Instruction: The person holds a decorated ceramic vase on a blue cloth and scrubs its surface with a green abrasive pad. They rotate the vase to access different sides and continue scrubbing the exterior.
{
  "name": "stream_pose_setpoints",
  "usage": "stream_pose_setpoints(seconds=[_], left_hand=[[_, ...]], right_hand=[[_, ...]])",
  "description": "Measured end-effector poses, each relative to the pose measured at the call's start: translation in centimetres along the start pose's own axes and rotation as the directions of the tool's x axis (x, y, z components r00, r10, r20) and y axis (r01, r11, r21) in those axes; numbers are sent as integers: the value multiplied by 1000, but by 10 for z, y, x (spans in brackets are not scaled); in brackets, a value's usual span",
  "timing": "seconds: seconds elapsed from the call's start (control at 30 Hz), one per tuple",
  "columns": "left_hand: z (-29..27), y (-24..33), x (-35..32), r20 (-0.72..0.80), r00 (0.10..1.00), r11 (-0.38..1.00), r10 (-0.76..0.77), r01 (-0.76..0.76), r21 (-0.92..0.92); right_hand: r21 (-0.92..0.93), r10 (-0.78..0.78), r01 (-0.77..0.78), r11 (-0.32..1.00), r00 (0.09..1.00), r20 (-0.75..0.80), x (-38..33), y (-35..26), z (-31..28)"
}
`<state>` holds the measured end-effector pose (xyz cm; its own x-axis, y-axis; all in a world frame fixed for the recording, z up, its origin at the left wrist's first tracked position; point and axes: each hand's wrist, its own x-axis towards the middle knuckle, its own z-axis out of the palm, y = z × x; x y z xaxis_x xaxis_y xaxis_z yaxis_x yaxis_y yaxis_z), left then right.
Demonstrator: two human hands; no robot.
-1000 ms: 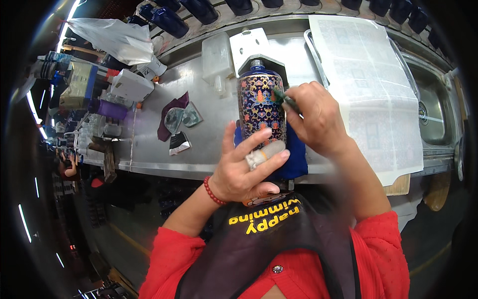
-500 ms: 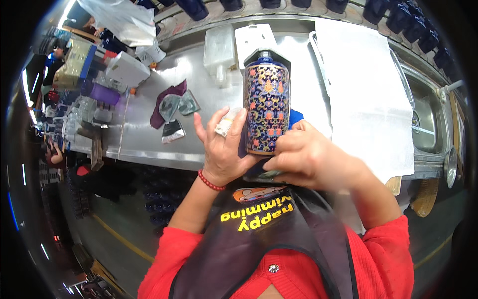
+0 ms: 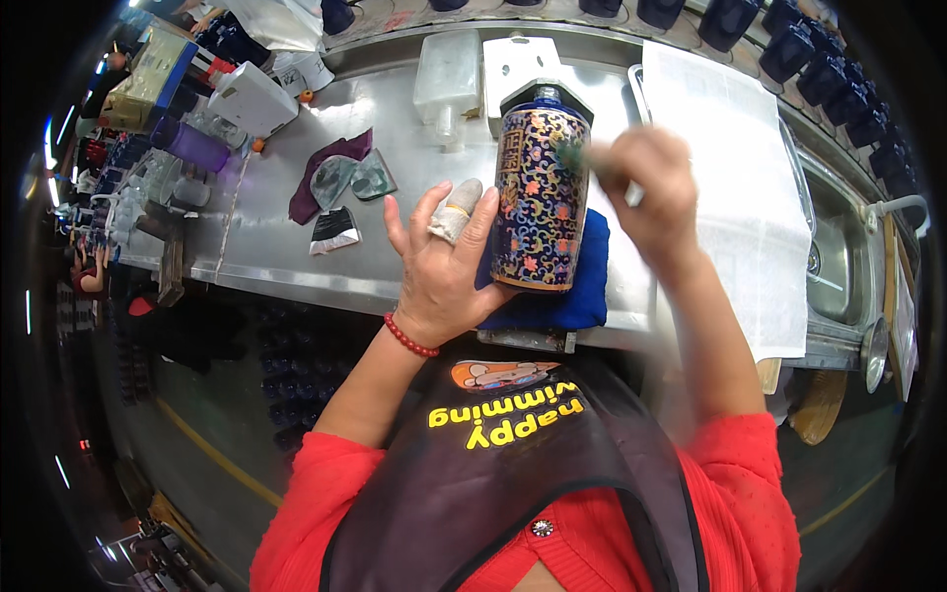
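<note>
Here we hold left fingers (image 3: 480, 219) apart | bottle (image 3: 538, 212) against their right | our right fingers (image 3: 623, 158) clamp a blurred green-tipped tool (image 3: 571, 156)

Right of the frame's centre, the right hand (image 3: 646, 192) is showing as a blur, and the green-tipped thing (image 3: 572, 156) it is holding is looking too smeared to identify. In the middle, the patterned bottle (image 3: 541, 212) is hiding part of the blue cloth (image 3: 590, 271) and of an angular support (image 3: 577, 96). A wrapping (image 3: 449, 223) is covering one finger of the left hand (image 3: 434, 264). The top edge is cutting off a white plastic bag (image 3: 281, 25) and several dark blue vessels (image 3: 602, 6); the lower edge is cropping the dark apron (image 3: 493, 483). At far left, a distant person (image 3: 91, 280) is appearing too small for details.
</note>
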<state>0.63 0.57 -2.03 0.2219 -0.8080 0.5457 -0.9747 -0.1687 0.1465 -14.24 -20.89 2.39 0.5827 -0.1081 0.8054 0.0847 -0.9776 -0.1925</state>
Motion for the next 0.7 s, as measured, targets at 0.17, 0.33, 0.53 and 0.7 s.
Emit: stream_pose_setpoints(seconds=[0.17,0.33,0.53,0.7], left_hand=[[-5,5,3,-30,999,999,30,-29,23],[6,1,2,6,996,980,-84,83,-178],[2,-3,1,66,998,998,-21,25,-58],[-7,-4,9,24,999,999,36,-36,-19]], right_hand=[[728,-173,-289,621,856,488,-6,-15,-12],[133,-75,62,989,992,98,-9,-10,4],[509,582,-796,328,595,554,-4,-6,-8],[493,-259,35,870,881,395,-8,-34,-17]])
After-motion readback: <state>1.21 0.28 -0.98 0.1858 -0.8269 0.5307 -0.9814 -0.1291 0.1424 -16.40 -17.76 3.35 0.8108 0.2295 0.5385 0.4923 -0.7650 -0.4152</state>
